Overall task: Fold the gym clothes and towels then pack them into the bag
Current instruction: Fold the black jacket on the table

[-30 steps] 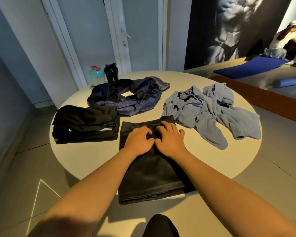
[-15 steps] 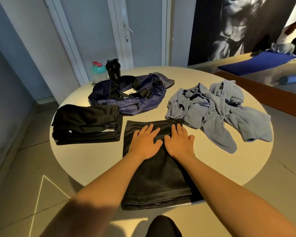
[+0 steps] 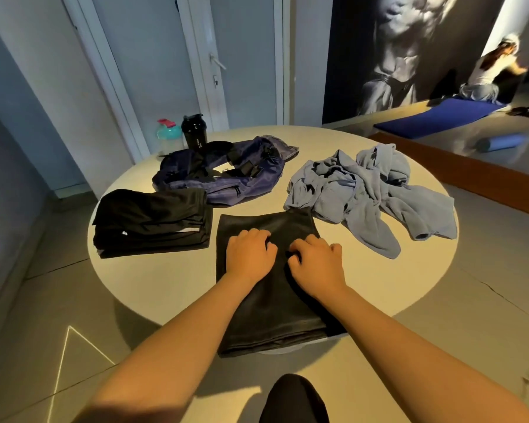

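Filling most of the view, a round pale table [image 3: 153, 288] carries everything. On its far right part sprawls the biggest piece, a crumpled grey-blue garment [image 3: 376, 199], unfolded, one sleeve-like end reaching toward the right edge. A folded black cloth [image 3: 272, 319] lies in the middle, running from the table's centre to the near edge, where its doubled hem hangs slightly over the rim; its far right corner touches the grey-blue heap. At the far left sits the navy bag [image 3: 229, 178], slumped and gaping, black straps and buckles lying across its top. Just in front of the bag, along the left edge, rests a stack of folded black clothes [image 3: 153, 224], squared up, a small white mark on its near side, well apart from the hands but just beside the black cloth. Both hands rest on the far half of that cloth, close together without touching: the left hand [image 3: 250, 254] has its fingers curled under, bunching the fabric, and the right hand [image 3: 317, 261] does the same, knuckles raised and fingertips tucked into a fold between the two hands. Behind the bag, at the far left edge, stand a black shaker bottle [image 3: 194, 131] and a smaller teal bottle [image 3: 167, 136] with a pink lid, side by side, their bases partly hidden.
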`<action>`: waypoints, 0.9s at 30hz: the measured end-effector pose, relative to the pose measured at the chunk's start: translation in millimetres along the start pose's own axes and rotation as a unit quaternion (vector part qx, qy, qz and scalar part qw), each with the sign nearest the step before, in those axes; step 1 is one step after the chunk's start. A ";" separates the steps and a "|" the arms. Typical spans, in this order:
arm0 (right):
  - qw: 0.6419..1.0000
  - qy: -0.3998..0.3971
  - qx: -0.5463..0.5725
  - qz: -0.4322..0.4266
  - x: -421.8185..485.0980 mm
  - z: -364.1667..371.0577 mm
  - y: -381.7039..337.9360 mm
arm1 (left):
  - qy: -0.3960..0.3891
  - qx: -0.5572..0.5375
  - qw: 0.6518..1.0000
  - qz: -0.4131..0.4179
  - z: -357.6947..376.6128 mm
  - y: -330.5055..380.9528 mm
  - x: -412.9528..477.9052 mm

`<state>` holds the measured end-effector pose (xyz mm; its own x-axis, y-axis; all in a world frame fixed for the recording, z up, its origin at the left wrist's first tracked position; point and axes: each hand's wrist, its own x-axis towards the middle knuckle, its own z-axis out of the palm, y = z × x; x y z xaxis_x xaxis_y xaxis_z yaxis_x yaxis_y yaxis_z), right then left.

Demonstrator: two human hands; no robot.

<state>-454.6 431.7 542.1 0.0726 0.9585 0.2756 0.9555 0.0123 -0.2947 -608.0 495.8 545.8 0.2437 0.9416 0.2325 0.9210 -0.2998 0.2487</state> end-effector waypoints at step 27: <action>0.998 -0.003 0.062 -0.022 -143.9 -0.3 -22.3 | 0.115 -0.055 0.992 0.016 -5.2 11.2 -154.9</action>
<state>-486.3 293.4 509.3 0.0303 0.9578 0.2859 0.9154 0.0883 -0.3928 -637.0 345.8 517.4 0.1845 0.8751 0.4473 0.8726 -0.3553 0.3352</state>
